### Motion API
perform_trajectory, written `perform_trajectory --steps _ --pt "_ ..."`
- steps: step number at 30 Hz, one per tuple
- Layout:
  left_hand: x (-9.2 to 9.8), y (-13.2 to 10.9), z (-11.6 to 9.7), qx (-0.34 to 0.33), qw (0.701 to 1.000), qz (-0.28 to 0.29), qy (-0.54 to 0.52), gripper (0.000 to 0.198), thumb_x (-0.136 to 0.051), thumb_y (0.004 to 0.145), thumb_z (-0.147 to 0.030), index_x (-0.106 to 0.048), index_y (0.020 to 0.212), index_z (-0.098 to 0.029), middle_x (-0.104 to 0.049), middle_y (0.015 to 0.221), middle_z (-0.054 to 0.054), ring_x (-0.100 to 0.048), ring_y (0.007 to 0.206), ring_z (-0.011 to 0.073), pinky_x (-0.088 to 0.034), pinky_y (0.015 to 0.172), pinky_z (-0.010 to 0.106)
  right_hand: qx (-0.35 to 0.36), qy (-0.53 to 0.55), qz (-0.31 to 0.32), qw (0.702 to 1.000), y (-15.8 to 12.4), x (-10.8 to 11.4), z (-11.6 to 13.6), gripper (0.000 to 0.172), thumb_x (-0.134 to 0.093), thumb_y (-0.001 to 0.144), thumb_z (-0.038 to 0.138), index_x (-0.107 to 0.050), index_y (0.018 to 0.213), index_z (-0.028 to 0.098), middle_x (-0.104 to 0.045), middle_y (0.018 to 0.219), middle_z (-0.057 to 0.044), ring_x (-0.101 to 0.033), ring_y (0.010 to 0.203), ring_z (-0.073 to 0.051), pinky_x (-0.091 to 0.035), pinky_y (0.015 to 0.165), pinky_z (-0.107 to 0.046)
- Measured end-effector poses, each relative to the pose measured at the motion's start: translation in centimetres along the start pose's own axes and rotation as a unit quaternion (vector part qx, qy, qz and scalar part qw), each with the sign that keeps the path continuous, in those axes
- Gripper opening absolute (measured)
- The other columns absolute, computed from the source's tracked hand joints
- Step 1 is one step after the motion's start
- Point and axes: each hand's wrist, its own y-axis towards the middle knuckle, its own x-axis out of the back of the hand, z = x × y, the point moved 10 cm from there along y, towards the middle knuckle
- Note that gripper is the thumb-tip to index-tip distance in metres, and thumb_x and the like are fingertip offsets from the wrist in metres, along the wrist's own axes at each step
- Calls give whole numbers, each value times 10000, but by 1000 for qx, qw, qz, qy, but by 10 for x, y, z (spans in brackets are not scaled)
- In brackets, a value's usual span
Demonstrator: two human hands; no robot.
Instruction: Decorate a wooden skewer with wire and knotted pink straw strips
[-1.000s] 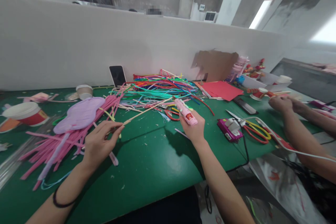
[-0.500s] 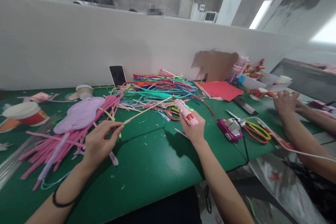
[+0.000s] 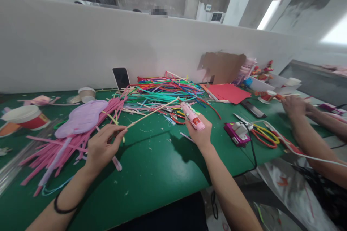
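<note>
My left hand (image 3: 104,148) pinches one end of a thin wooden stick (image 3: 151,113) between thumb and fingers. The stick slants up to the right above the green table. In my right hand (image 3: 200,131) is a pink glue gun (image 3: 192,114), its fingers wrapped round the handle. The gun's nozzle is at the far tip of the stick; whether they touch I cannot tell. Left of my left hand, a lilac fuzzy flat shape on a stem (image 3: 82,118) lies over a bundle of pink pipe cleaners (image 3: 72,151).
Behind my hands lies a heap of coloured pipe cleaners (image 3: 162,92), with a phone (image 3: 121,78) against the partition. To the right are red sheets (image 3: 230,93), a purple power strip (image 3: 235,137), scissors (image 3: 264,135) and a co-worker's hands (image 3: 294,108). A paper cup (image 3: 27,117) stands left.
My hands, the stick and the glue gun hold almost the same positions. The co-worker's hands at the right have shifted slightly.
</note>
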Motion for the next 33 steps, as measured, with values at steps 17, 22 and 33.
perform_trajectory --steps 17,22,33 --pt "1 0 0 -14 1000 -7 0 72 -641 888 -255 -680 918 -202 -704 846 1 -640 712 126 -481 604 228 34 -11 -11 999 -2 2 3 134 -603 877 315 -620 832 190 -649 743 -64 -634 701 -189 -485 635 -290" --pt "0 0 1 -13 1000 -4 2 64 -647 887 -247 -678 922 -204 -700 846 2 -626 691 119 -472 583 225 38 -1 -14 999 -1 2 2 129 -610 870 316 -622 837 192 -651 749 -66 -642 705 -195 -488 636 -295" --pt "2 0 -5 -40 999 -12 9 53 -661 875 -217 -675 923 -198 -705 847 14 -640 731 134 -490 618 241 21 5 -8 1000 -1 2 1 122 -617 865 310 -630 847 190 -653 754 -55 -637 697 -182 -488 638 -282"
